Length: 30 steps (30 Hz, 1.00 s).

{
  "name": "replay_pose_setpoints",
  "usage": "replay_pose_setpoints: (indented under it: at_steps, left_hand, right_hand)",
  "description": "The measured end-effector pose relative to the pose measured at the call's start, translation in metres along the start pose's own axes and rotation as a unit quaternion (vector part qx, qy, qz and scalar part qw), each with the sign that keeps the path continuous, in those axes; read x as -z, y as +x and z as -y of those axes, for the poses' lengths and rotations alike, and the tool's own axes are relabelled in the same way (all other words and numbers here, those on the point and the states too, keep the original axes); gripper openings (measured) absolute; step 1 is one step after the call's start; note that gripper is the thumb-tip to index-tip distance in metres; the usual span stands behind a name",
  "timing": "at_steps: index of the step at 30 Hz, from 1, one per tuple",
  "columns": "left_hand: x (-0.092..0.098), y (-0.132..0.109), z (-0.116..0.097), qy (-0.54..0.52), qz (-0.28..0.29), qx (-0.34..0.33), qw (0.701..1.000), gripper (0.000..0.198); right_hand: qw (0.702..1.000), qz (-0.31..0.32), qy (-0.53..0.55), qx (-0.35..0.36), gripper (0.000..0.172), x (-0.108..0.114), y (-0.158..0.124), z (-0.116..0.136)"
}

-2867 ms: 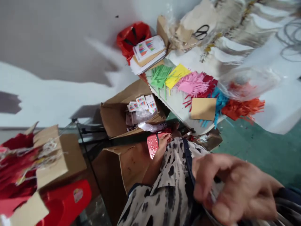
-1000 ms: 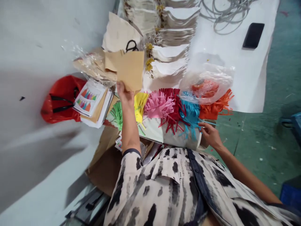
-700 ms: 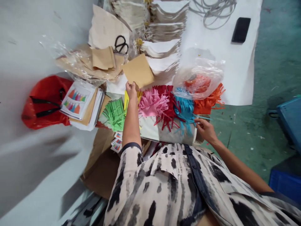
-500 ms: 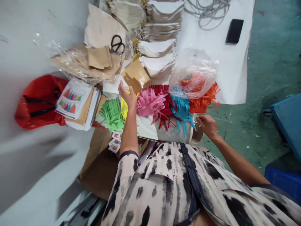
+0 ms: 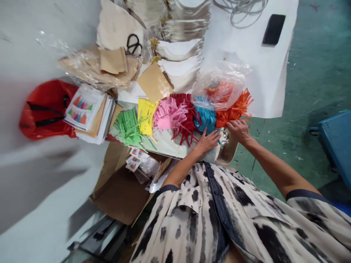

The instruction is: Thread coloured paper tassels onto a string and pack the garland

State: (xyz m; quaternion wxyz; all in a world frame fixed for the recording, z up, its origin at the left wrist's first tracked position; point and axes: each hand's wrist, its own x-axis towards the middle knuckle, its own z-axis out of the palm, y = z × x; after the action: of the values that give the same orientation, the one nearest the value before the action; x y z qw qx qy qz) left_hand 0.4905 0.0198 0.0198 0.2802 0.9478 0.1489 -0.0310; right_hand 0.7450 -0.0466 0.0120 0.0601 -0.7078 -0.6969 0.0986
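Note:
My left hand [image 5: 208, 141] lies palm down with its fingers spread over the lower end of the blue fringed paper [image 5: 206, 118]. Beside it my right hand [image 5: 239, 131] rests on the lower edge of the orange fringed paper [image 5: 225, 119], fingers stretched out; their undersides are hidden. Further left in the same row lie dark red fringed paper [image 5: 186, 131], pink fringed paper [image 5: 170, 113], yellow fringed paper [image 5: 146, 117] and green fringed paper [image 5: 127, 124]. A clear plastic bag [image 5: 196, 89] with more orange paper inside overlaps the blue and orange pieces.
A brown paper square [image 5: 155, 82] sits behind the row, near white bundles [image 5: 181, 71]. Scissors [image 5: 134, 44], printed cards [image 5: 83, 107] and a red bag [image 5: 46, 109] are on the left. A phone [image 5: 274, 29] and cable [image 5: 241, 12] lie far right. Below is an open cardboard box [image 5: 115, 199].
My left hand has moved right, from above the yellow paper to the blue. The right hand has shifted slightly up and left onto the orange paper. The whole view has shifted a little.

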Motion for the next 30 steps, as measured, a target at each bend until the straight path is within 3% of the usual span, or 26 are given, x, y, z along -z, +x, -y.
replay_pose_setpoints:
  at_steps: [5,8,16,30]
  left_hand:
    - [-0.001,-0.028,0.014,0.041,0.006,-0.029,0.999,0.045]
    - [-0.002,-0.028,0.002,0.025,-0.003,-0.005,1.0,0.043]
    - [-0.009,-0.016,-0.037,-0.008,-0.095,0.058,0.994,0.038]
    - [-0.016,-0.032,-0.057,-0.064,-0.077,0.069,0.993,0.043]
  right_hand:
    - [0.998,-0.02,-0.021,0.054,0.023,-0.002,-0.002,-0.008]
    - [0.997,-0.033,-0.03,0.07,0.025,-0.006,-0.001,-0.008]
    - [0.994,-0.033,-0.03,0.1,0.025,-0.008,-0.002,-0.021]
    - [0.996,-0.006,-0.039,0.083,0.028,0.0,0.001,-0.027]
